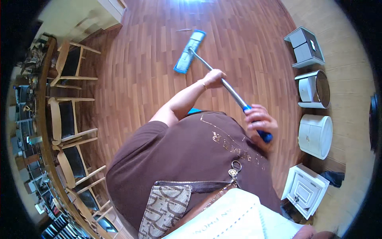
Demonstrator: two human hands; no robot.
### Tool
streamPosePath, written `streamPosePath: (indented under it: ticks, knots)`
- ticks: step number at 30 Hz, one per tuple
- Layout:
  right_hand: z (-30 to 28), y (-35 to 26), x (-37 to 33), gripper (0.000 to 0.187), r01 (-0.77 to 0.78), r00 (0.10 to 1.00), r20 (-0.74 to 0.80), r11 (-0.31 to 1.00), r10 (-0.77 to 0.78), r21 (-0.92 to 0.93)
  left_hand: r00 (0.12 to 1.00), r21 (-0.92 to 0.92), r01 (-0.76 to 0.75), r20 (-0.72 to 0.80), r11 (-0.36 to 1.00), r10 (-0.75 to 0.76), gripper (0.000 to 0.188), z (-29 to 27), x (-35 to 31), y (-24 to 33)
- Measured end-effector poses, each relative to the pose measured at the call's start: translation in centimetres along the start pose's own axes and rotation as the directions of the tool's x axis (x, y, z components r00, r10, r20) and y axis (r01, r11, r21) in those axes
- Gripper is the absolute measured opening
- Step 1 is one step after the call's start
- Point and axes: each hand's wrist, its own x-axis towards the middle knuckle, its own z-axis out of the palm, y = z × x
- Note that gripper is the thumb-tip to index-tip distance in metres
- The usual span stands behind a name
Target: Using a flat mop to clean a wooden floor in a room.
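Observation:
A flat mop is in both my hands. Its long pad (184,61), pale with a bright blue edge, rests on the wood-look floor (151,75) ahead of me. From the pad a metal pole (234,94) slants back toward my right side. My left hand (215,79) is closed around the pole partway down, the arm stretched forward. Near the pole's top end, my right hand (260,119) wraps the blue grip (266,136), whose end sticks out below the fingers. A thin, flat bit (184,30) that I cannot make out lies on the floor just beyond the pad.
Several wooden chairs with dark seats (67,118) line a long, cluttered table (49,139) on the left. Along the right wall stand small cabinets, among them a grey one (304,46), a round white one (315,136) and a white panelled one (304,191).

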Motion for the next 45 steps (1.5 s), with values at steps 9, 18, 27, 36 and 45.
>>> streamPosePath:
  ticks: [9, 18, 27, 36, 45]
  knots:
    - [3.1, 5.4, 5.6, 0.016, -0.016, 0.995, 0.102, 0.990, 0.002, 0.138, 0.943, 0.151, 0.274, -0.234, 0.950, -0.235, 0.021, -5.9, -6.9, -6.5]
    - [2.3, 4.0, 6.9, 0.012, 0.014, 0.955, 0.289, 0.983, -0.067, 0.181, 0.808, 0.159, 0.399, -0.526, 0.903, -0.264, 0.025, -6.0, -12.3, -1.8]
    - [0.1, 0.1, 9.8, 0.012, 0.058, 0.971, 0.228, 0.995, -0.077, 0.085, 0.817, 0.045, 0.377, -0.486, 0.925, -0.309, 0.025, -7.6, -9.2, 0.5]
    - [5.5, 2.7, 14.6, 0.006, -0.045, 0.999, 0.005, 0.998, 0.045, -0.055, 0.907, 0.227, 0.291, -0.375, 0.929, -0.193, 0.026, -12.9, -5.1, -7.7]
    - [10.9, 5.6, 25.5, 0.031, 0.105, 0.994, -0.012, 0.974, -0.109, -0.203, 0.844, -0.379, 0.406, -0.194, 0.832, -0.500, 0.088, -24.4, -4.6, -6.4]
